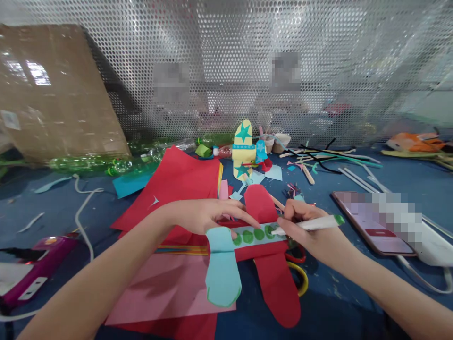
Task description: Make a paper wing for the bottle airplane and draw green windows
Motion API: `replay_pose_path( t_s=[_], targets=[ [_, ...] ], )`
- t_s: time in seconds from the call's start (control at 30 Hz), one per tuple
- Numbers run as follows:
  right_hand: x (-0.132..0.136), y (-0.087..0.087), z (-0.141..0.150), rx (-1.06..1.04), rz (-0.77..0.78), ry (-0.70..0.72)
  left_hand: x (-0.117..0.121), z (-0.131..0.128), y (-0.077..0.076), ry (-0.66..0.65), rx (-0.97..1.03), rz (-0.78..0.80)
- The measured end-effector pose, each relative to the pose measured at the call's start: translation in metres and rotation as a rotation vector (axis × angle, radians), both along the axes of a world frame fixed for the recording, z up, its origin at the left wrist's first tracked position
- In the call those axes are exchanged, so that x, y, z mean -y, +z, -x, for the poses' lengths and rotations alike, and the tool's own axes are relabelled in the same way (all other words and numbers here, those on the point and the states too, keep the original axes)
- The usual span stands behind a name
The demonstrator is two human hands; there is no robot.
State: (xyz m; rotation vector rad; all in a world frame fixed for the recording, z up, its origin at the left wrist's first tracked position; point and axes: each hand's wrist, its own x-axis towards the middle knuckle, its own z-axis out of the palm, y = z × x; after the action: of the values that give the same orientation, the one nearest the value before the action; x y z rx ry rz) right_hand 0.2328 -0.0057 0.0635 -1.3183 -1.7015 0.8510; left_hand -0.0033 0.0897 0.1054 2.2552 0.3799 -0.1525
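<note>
A paper airplane cutout with red wings lies before me, a light blue tail piece at its left end. Along its body runs a light blue strip bearing several green dots. My right hand grips a white marker with a green end; the tip touches the strip at its rightmost visible dot. My left hand lies over the body with fingers stretched out, its fingertips on the strip beside the dots. Scissors with a yellow handle sit partly hidden under the red wing.
Red paper sheets and a pink sheet lie to the left. A yellow paper airplane stands behind. A phone is at right, a purple power strip at left. Green plastic bottles and cardboard are farther back.
</note>
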Motion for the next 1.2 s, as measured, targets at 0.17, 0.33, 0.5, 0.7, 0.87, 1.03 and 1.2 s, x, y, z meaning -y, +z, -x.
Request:
replay_pose_path(
  t_s=[0.17,0.33,0.5,0.7,0.87,1.03,1.2],
  targets=[
    [0.000,0.000,0.000,0.015,0.017,-0.013,0.000,0.000,-0.001,-0.007,-0.036,-0.052],
    [0.001,0.000,-0.001,0.043,0.034,-0.018,0.001,0.000,-0.001,0.010,-0.087,-0.042],
    [0.002,0.000,0.001,0.063,0.038,-0.035,0.002,0.001,-0.003,0.004,-0.095,-0.069],
    [0.004,0.002,0.001,0.073,0.037,-0.029,-0.001,0.000,-0.006,-0.002,-0.105,-0.055],
    [0.003,0.004,0.003,0.080,0.037,-0.036,-0.002,0.001,-0.009,-0.005,-0.064,-0.056],
    [0.002,0.005,0.002,0.082,0.040,-0.043,-0.003,0.001,-0.010,-0.004,-0.057,-0.039],
    [0.002,0.004,0.002,0.091,0.032,-0.039,-0.003,0.001,-0.009,-0.008,-0.069,-0.037]
  ],
)
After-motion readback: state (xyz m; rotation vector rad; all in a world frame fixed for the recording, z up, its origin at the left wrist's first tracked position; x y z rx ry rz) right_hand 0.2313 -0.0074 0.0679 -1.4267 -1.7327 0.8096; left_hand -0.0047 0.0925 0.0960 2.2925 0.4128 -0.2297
